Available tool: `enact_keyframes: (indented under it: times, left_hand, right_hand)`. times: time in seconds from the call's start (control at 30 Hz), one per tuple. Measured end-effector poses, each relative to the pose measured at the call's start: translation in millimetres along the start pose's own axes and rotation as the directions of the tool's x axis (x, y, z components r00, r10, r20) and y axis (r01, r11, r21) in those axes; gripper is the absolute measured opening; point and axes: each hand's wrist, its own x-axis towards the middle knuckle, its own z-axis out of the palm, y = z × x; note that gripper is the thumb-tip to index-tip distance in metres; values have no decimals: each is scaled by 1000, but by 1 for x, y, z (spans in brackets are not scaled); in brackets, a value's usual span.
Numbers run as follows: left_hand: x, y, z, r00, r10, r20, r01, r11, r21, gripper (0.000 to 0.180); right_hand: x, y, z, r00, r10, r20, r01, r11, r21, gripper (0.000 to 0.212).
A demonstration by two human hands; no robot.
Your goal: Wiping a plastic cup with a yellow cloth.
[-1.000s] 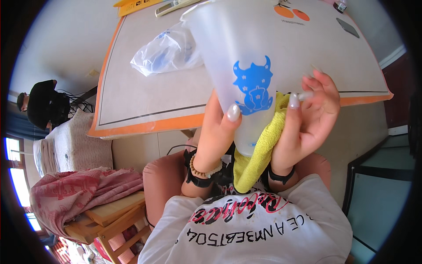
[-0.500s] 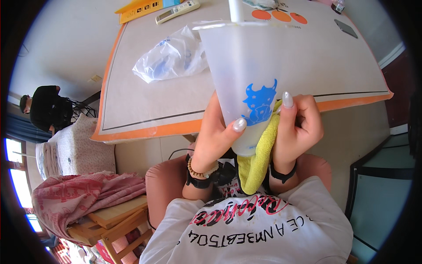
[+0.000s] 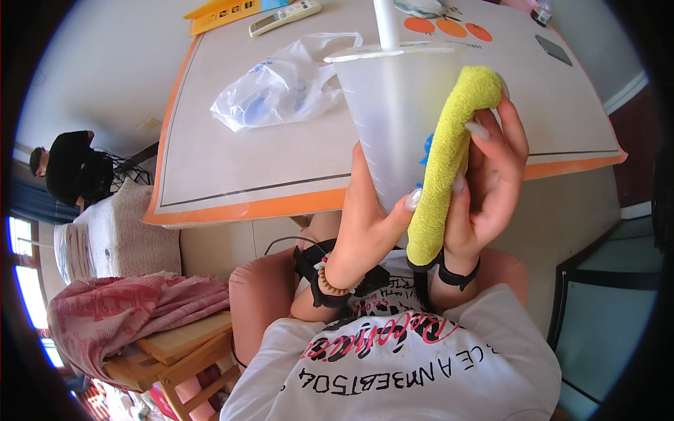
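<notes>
A tall translucent plastic cup (image 3: pixel 379 112) with a flat lid stands nearly upright in front of me, tilted a little. A thick white straw (image 3: pixel 385 24) rises out of its lid. My left hand (image 3: pixel 372 224) is wrapped round the cup's lower part, thumb across the front. My right hand (image 3: pixel 495 175) grips a folded yellow-green cloth (image 3: pixel 446 175), which lies along the cup's right side and covers most of the blue printed figure. Whether the cloth presses on the cup all the way along, I cannot tell.
On the table (image 3: pixel 232 168) lie a crumpled clear plastic bag (image 3: pixel 274 88), a remote control (image 3: pixel 284 17), a yellow packet (image 3: pixel 225 15) and a phone (image 3: pixel 553 50). A small bottle (image 3: pixel 540 14) stands at the far right. Left are a wooden stool (image 3: pixel 175 351) with a pink cloth (image 3: pixel 133 309) and a person (image 3: pixel 70 168).
My right hand has raised the cloth from below the cup's base to its upper right side. The cup has turned and shifted slightly right, hiding most of its blue figure.
</notes>
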Motion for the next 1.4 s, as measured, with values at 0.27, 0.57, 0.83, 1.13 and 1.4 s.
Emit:
enact_keyframes:
  times: [0.27, 0.57, 0.83, 1.13, 1.4]
  left_hand:
    - [4, 5, -9, 875, 483, -15, -466, 851, 243, 72]
    - [14, -3, -30, 834, 550, 31, -550, 828, 109, 60]
    - [9, -33, -33, 971, 121, 206, 90, 613, -785, 56]
    - [-8, -14, -26, 948, -6, 320, 166, 863, -478, 92]
    - [-2, 5, -25, 928, -148, 342, 291, 861, -416, 80]
  right_hand:
    - [-4, -15, 28, 888, 436, 145, -444, 731, 518, 100]
    - [-7, -12, 16, 707, 649, 282, -631, 398, 666, 83]
    - [-42, -10, 0, 708, 475, 522, -261, -512, 819, 60]
    - [-32, -13, 1, 581, 749, 318, -545, 68, 836, 59]
    - [-1, -2, 5, 863, 504, 20, -435, 722, 538, 79]
